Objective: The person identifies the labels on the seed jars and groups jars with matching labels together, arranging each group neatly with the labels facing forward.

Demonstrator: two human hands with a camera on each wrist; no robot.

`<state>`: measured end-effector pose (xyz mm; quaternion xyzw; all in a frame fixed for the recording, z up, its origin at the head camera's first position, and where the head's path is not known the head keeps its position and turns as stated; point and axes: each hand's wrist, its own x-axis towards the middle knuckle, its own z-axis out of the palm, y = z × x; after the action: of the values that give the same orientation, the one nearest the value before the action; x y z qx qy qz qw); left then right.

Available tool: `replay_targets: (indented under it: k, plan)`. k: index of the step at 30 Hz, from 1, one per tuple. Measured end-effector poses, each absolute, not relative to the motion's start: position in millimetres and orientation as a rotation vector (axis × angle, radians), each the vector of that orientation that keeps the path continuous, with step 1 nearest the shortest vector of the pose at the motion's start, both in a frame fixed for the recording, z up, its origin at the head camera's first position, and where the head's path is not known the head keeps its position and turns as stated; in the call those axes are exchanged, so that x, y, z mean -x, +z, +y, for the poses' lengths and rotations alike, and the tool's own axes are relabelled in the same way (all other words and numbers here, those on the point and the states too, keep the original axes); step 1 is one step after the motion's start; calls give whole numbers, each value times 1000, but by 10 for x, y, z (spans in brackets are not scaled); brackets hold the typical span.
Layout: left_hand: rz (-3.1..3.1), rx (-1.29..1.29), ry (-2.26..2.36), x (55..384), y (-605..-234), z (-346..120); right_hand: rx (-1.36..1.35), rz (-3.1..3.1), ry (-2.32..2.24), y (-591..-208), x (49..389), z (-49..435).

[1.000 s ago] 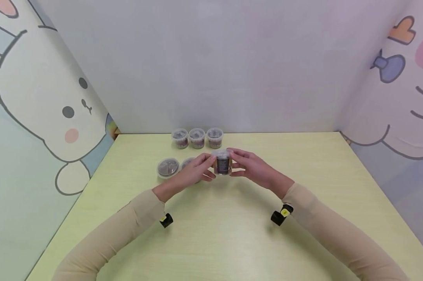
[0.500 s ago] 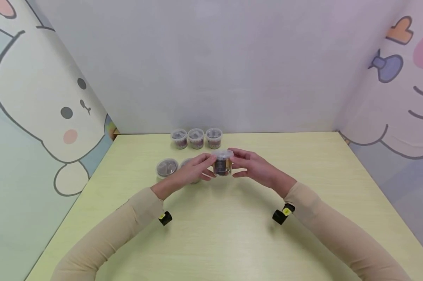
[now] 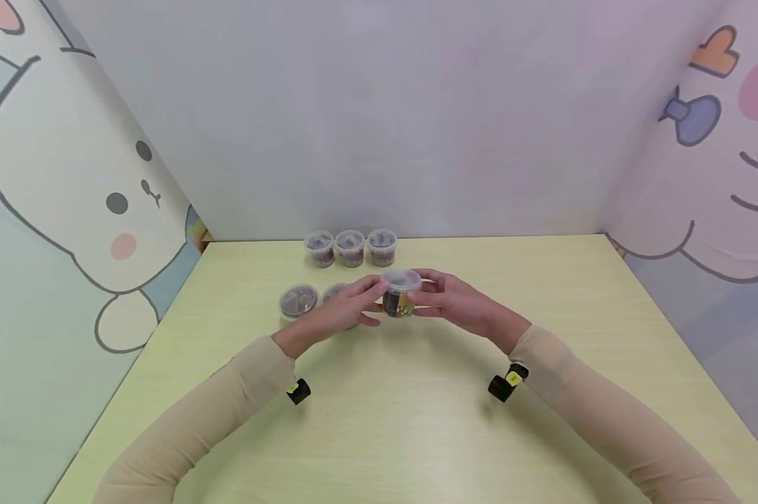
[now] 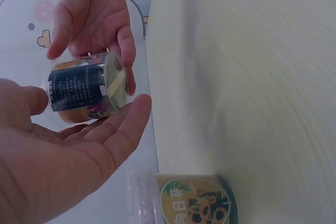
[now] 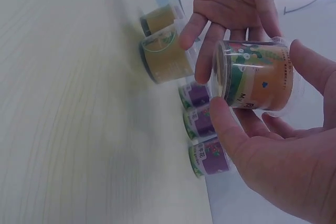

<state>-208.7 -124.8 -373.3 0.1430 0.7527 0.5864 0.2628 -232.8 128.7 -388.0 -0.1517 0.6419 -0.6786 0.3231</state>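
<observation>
A small clear plastic tub [image 3: 399,302] with a lid and a printed label is held up over the table between both hands. My left hand [image 3: 339,311] holds its left side, thumb by the lid and fingers beneath in the left wrist view. From the right, my right hand [image 3: 460,302] grips it with thumb and fingers. A dark text panel on the tub [image 4: 79,87] faces the left wrist camera, while an orange and green picture side of the tub [image 5: 260,77] shows in the right wrist view.
Behind my left hand stand two more lidded tubs, one at the left [image 3: 298,302] and a partly hidden one [image 3: 333,290]. Three purple-labelled tubs [image 3: 350,250] line the table's back edge. Cartoon-printed walls [image 3: 127,210] enclose the pale yellow table [image 3: 391,420].
The held tub has turned, its dark label panel swinging left and a yellow picture coming into view. Its lid shows more now. My right fingers have shifted along its side.
</observation>
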Motion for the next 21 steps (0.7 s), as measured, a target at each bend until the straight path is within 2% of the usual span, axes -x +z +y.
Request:
replay_targets:
  k: [10,21]
  plan:
    - [2113,-399,1522,2088,-3757,-1222,456,1845,-1686,-3908,2330,1245]
    - [2094,-393,1614,2076,-3804,-1255,436,1707,-1747,-3996,2367,1357]
